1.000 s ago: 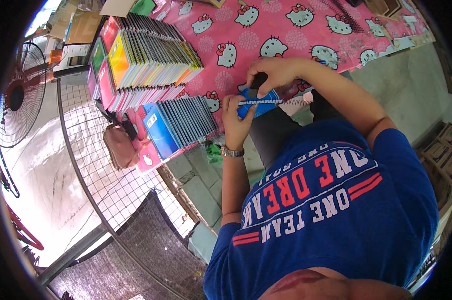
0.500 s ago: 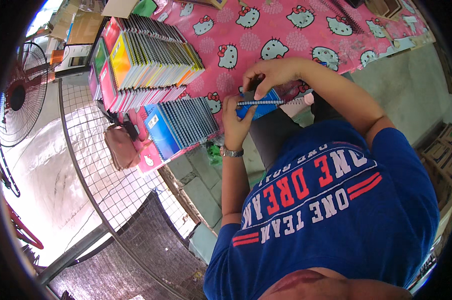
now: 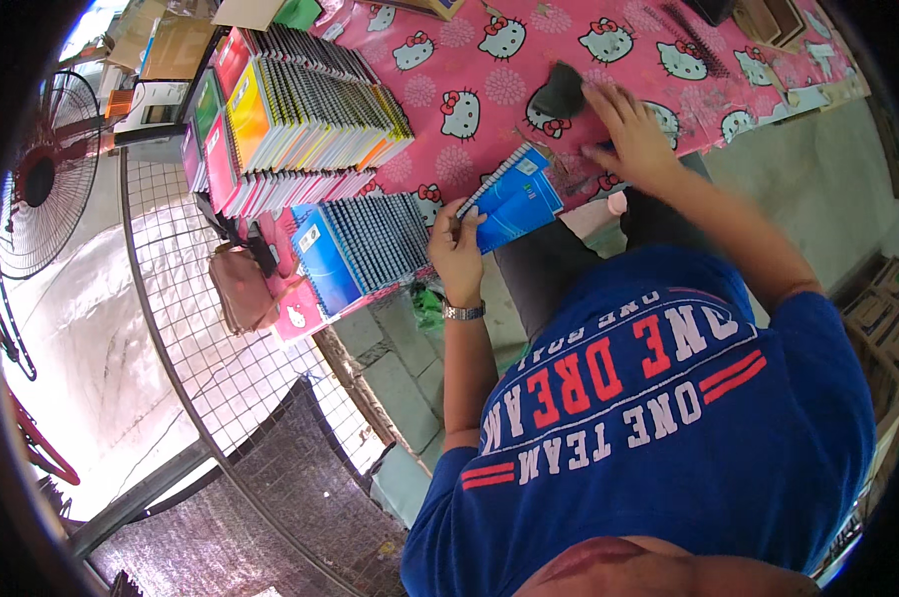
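My left hand (image 3: 456,251) grips a blue spiral notebook (image 3: 519,204) by its bound edge, thumb on the cover. The notebook is tilted at the table's near edge, above my lap; a second blue cover seems to lie with it. My right hand (image 3: 633,139) is over the table with its fingers stretched out. Just beyond its fingertips lies a dark, rounded object (image 3: 557,93) whose kind I cannot make out; whether the fingers touch it is unclear.
Left of my left hand stands a row of blue spiral notebooks (image 3: 360,249). Behind it rise stacks of yellow, red and green notebooks (image 3: 305,114). Loose black spiral coils (image 3: 690,40) lie at the far right of the pink tablecloth (image 3: 424,129). A fan (image 3: 39,179) stands far left.
My right hand has moved off the notebook, away to the right and farther over the table. The dark object now shows on the cloth. The notebook has turned, showing more of its blue cover.
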{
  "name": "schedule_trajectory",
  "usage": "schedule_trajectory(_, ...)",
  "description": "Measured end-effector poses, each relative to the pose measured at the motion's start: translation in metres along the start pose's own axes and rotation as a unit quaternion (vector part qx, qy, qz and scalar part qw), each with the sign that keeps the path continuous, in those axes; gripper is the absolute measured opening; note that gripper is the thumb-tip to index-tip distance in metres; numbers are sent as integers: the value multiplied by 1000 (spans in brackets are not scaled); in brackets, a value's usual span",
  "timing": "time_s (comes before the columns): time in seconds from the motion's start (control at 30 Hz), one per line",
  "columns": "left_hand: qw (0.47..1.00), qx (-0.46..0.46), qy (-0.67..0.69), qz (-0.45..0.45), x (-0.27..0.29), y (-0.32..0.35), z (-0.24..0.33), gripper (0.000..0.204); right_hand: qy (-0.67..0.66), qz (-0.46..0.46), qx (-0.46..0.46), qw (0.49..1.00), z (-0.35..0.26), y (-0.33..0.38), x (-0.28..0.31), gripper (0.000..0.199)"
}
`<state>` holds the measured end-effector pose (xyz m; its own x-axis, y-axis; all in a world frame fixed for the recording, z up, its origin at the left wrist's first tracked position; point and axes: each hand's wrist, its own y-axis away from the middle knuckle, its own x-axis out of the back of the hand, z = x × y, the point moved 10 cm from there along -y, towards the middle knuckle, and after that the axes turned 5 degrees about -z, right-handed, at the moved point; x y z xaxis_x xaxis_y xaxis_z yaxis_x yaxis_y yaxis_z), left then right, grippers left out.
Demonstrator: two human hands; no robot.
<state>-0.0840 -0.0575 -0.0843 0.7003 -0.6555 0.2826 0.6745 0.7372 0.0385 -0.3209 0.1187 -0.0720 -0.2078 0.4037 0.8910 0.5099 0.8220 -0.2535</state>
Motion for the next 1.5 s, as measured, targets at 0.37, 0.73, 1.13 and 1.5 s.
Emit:
schedule_trajectory(0.37, 992, -78, -61, 73, 0, 9, -1, 28, -249, -117, 89, 957, -74, 37, -1, 55)
schedule_trajectory(0.73, 976, -136, -140, 97, 2, 16, 0, 26, -174, -117, 204, 956, -157, 16, -2, 55)
schedule_trajectory(1.13, 984, -92, -83, 129, 4, 18, -1, 16, -490, -347, -31, 799, -147, 23, -62, 45)
schedule_trajectory(1.5, 962, 22, 236, 133, 3, 11, -7, 16, -132, -20, 25, 991, -15, 15, -23, 59)
